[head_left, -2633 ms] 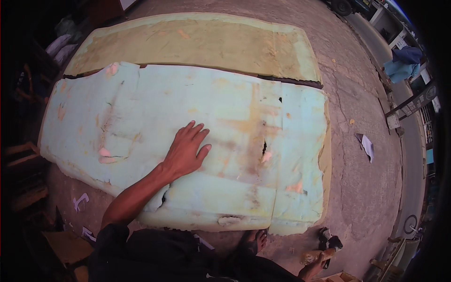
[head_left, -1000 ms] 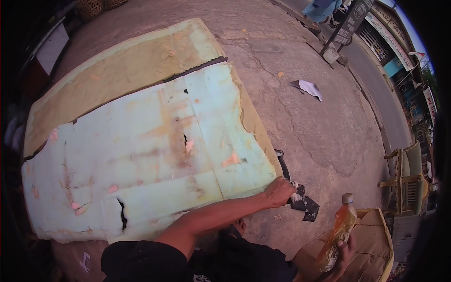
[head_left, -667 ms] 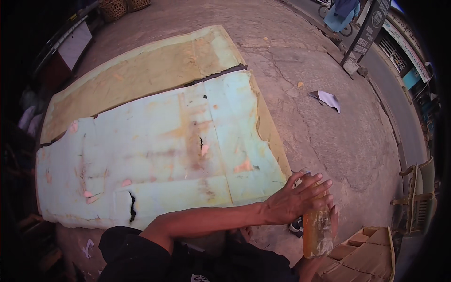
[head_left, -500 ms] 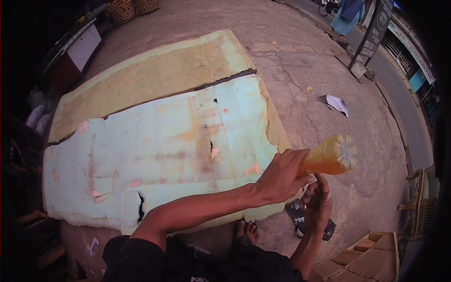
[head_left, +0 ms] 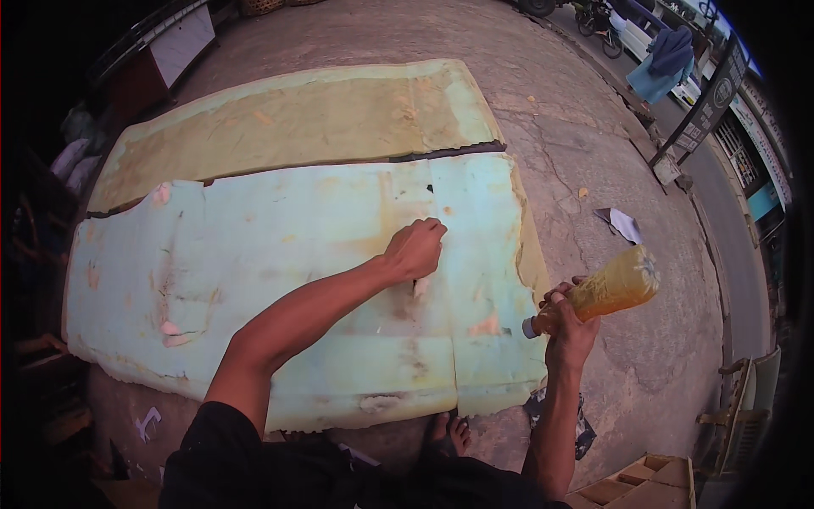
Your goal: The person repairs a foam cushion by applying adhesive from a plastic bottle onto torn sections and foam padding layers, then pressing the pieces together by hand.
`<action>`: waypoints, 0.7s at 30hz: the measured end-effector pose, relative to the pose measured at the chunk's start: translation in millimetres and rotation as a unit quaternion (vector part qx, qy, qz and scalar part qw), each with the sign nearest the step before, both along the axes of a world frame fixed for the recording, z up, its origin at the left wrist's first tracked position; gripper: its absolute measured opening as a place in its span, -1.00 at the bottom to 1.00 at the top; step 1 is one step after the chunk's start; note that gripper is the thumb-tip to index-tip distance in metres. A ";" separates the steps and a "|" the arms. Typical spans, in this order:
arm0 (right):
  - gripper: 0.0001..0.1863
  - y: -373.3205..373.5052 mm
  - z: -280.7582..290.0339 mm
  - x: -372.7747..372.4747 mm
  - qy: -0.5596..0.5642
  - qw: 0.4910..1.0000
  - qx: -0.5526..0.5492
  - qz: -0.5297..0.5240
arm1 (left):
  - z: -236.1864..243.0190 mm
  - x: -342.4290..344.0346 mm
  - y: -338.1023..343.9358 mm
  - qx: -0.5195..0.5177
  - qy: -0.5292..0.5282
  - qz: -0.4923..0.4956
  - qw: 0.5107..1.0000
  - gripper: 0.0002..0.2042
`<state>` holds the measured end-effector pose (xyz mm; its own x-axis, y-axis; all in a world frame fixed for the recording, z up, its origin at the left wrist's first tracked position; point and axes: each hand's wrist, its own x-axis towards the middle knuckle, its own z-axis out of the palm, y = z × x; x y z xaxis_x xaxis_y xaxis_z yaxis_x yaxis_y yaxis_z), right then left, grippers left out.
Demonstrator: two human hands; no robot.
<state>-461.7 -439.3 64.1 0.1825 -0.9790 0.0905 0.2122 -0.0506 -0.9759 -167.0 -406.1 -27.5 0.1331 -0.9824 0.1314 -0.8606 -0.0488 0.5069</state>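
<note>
My right hand (head_left: 574,329) is wrapped round the neck end of a clear plastic bottle (head_left: 617,282) of yellow-orange liquid. The bottle tilts, its base up to the right and its greyish cap end low, beside the right edge of a large foam sheet (head_left: 297,225). That sheet is pale green-blue, stained and ragged. My left hand (head_left: 415,248) is over the sheet's middle right, fingers curled closed; whether anything is pinched in them is hidden. Just below it are a dark tear and a small pinkish foam bit (head_left: 420,289).
A brownish foam slab (head_left: 288,127) lies beyond the sheet. On the concrete are a crumpled scrap (head_left: 623,224) and, lower right, a cardboard box (head_left: 649,483) near a wooden chair (head_left: 742,416). A sign (head_left: 704,106) and a person (head_left: 664,66) are by the road.
My left hand has left the bottle and moved left over the foam sheet. My right hand now holds the bottle alone, with its cap end in sight. The view has shifted somewhat.
</note>
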 end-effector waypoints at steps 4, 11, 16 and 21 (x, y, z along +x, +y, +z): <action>-0.66 -15.0 13.2 36.6 0.069 0.997 0.011 0.040 | -28.7 85.9 -80.4 0.031 -0.050 0.096 0.994 -0.54; -0.77 -54.7 6.0 100.1 0.127 0.989 -0.044 0.054 | -46.4 143.5 -145.5 0.067 0.090 0.265 0.958 -0.42; -0.64 -110.8 -9.4 141.0 0.132 0.988 -0.008 0.079 | -38.9 142.4 -95.1 -0.023 0.062 0.150 0.986 -0.66; -0.71 -166.2 -23.5 225.6 0.133 0.987 -0.024 0.090 | -73.7 117.5 -3.1 -0.146 -0.061 0.130 0.979 -0.74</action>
<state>-236.0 -605.5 40.5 0.3759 -0.9246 0.0618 -0.0413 -0.0834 -0.9957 -49.5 -409.3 -101.2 0.3393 -0.8355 0.4323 -0.8931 -0.1419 0.4268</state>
